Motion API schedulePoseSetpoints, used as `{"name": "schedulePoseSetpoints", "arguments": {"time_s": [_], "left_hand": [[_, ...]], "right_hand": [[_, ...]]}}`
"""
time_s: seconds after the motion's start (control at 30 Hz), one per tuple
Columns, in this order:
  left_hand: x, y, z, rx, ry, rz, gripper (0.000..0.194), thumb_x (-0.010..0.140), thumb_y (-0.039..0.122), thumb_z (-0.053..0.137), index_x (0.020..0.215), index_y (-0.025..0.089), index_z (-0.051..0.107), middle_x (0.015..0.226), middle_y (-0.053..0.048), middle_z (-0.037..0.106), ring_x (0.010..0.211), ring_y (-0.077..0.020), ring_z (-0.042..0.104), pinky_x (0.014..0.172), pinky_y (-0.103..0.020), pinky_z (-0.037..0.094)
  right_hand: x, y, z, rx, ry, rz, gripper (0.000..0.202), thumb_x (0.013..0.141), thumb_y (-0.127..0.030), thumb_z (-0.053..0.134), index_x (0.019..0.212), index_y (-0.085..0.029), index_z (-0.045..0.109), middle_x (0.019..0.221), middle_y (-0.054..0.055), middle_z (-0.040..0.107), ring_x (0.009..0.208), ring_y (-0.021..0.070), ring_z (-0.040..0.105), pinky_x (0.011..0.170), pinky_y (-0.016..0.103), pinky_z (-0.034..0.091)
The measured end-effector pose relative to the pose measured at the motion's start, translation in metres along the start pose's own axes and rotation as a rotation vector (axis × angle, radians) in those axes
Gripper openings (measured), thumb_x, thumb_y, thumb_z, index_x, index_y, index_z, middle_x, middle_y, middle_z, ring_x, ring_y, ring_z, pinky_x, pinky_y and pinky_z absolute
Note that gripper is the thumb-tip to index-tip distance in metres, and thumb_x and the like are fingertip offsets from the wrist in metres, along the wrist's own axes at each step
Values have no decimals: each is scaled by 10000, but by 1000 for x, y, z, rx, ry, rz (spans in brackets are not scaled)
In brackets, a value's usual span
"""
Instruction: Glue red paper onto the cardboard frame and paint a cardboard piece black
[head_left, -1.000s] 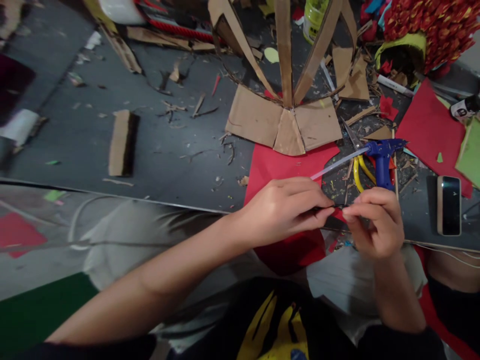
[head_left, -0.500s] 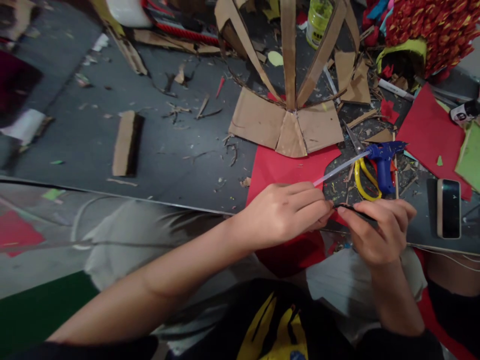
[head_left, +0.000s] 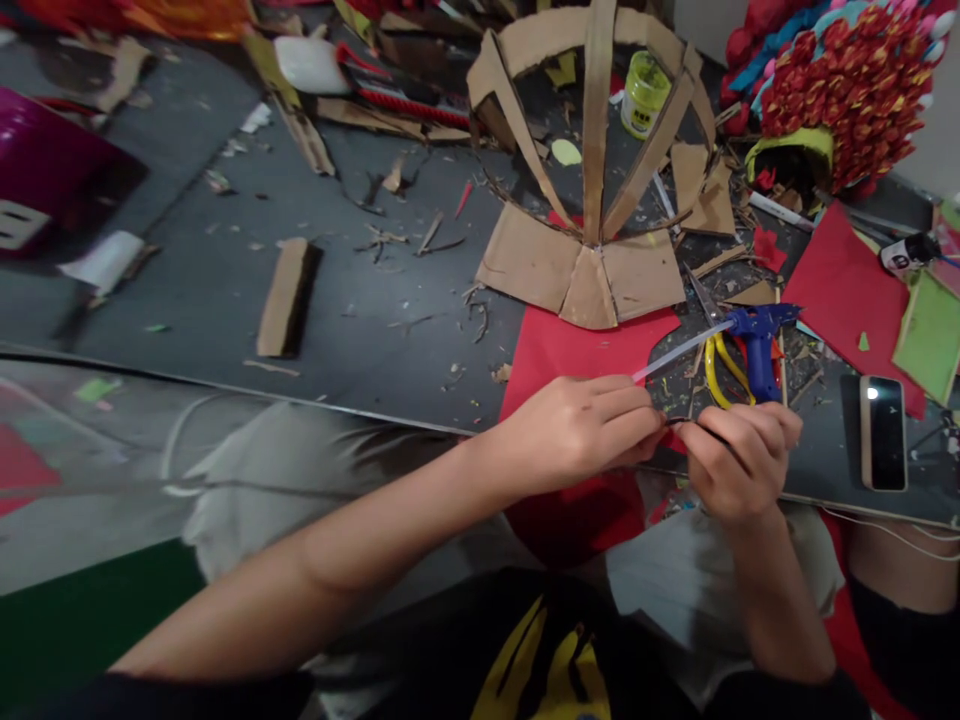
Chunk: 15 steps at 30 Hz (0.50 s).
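Observation:
My left hand (head_left: 589, 430) is closed in a pinch on one end of a thin dark strip (head_left: 677, 420). Opposite it, my right hand (head_left: 739, 455) pinches the strip's other part, and its fingers cover most of it. What the strip is made of I cannot make out. A red sheet (head_left: 574, 345) lies under and behind my left hand, hanging over the table edge. Just beyond the hands is a blue glue gun (head_left: 761, 345) with a pale glue stick (head_left: 679, 352) sticking out to the left. It rests over yellow-handled scissors (head_left: 718, 365).
A cardboard frame (head_left: 594, 285) with upright strips stands behind the red sheet. A phone (head_left: 883, 435) lies at right, a cardboard piece (head_left: 285, 300) at left. Further back are a paint jar (head_left: 645, 97), a purple container (head_left: 45, 160) and a red textured object (head_left: 844, 100). Scraps litter the table.
The view has shifted, bringing more of the table's far side into sight. My right hand has come a little closer to my left; both still hold the dark strip.

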<state>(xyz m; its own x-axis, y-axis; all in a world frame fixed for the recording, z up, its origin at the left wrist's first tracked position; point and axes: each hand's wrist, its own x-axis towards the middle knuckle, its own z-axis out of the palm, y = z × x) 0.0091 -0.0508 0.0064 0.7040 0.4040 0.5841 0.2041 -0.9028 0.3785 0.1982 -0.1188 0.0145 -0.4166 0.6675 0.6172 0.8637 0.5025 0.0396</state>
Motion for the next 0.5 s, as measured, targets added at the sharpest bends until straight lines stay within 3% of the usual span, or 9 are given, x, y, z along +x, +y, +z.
{"name": "schedulePoseSetpoints", "arguments": {"time_s": [0.2,0.5], "left_hand": [[1,2,5,-172,86,-57,164,879,158,512,736,118,580,642,-26,585,580,-111,514,539,-208,428],[4,4,4,-490,86,-172,133,856,144,539,731,125,582,643,-16,607,579,-93,529,572,-189,450]], "right_hand": [[-1,1,4,18,83,1,134,851,-166,516,836,-245,623,725,-18,651,718,125,544,772,320,378],[-3,3,6,96,134,35,150,827,-133,534,816,-253,623,711,-29,616,705,114,561,779,327,392]]}}
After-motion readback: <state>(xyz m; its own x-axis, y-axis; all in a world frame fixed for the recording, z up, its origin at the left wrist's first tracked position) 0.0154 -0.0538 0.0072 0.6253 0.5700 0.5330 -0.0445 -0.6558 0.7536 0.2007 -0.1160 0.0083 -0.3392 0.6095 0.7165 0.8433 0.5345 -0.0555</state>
